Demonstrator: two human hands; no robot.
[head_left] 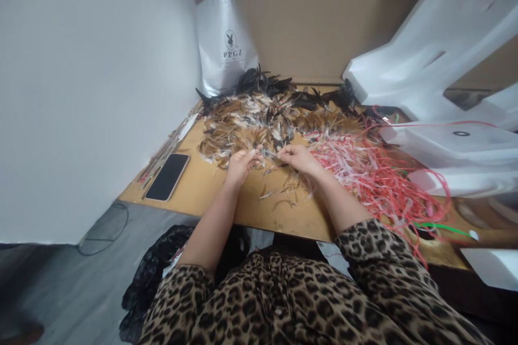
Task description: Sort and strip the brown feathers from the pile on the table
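Observation:
My left hand (242, 165) is closed in a pinch at the near edge of a heap of brown, white and black feathers (238, 118). A brown feather (254, 139) fans up from its fingertips. My right hand (298, 157) is a short gap to the right, thumb and fingers pressed together in a pinch. Whatever lies between those fingertips is too small to make out. Some loose feather bits (283, 194) are scattered on the wooden table (230, 202) below the hands. Beside my right forearm lies a tangled pile of red and pale pink ribbon strips (372, 172).
A phone (167, 177) lies at the table's left, next to thin sticks (162, 153). A white printed bag (226, 48) stands behind the feathers. White plastic containers (457, 143) crowd the right side. A black plastic bag (151, 269) is below the front edge.

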